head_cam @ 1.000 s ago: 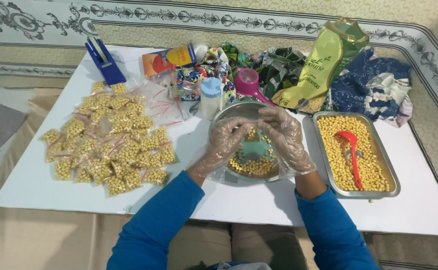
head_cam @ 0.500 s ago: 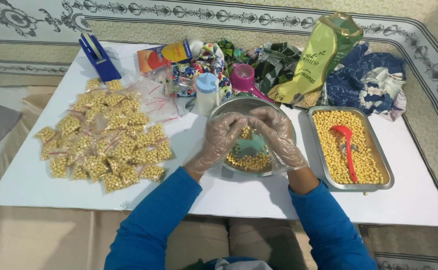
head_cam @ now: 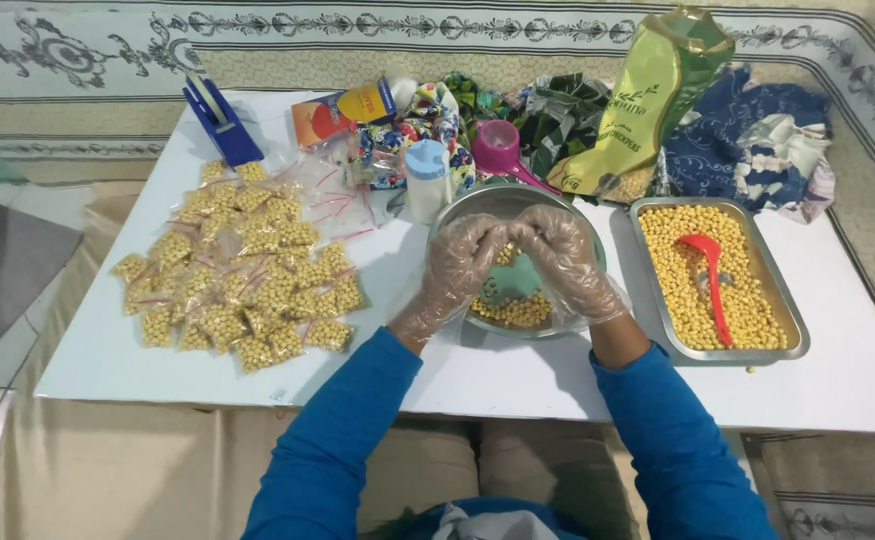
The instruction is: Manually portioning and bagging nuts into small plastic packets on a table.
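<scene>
Dozens of small clear bags of yellow chickpeas lie in a loose heap on the left half of the white table, each closed with a red strip. Behind the heap stands a blue tape dispenser, and a few flat empty bags lie just beside an orange carton. Further right, a small white bottle with a pale blue cap stands near the rim of a round metal bowl, with a pink scoop just behind it.

Both hands wear thin clear gloves and meet over the bowl. The left hand and right hand have their fingertips drawn together and touching at the middle, apparently pinching something small between them; what it is I cannot tell, since the fingers hide it. A shallow layer of chickpeas shows in the bottom of the bowl beneath them.

Against half a second and a second ago, the hands keep the same place and pose over the bowl, and the heap of bags looks unchanged; only the view has shifted a little. So the work seems mid-step, with no new bag added.

To the right, a rectangular metal tray holds many chickpeas and a red spoon. Behind it leans a green pouch against patterned cloth.
</scene>
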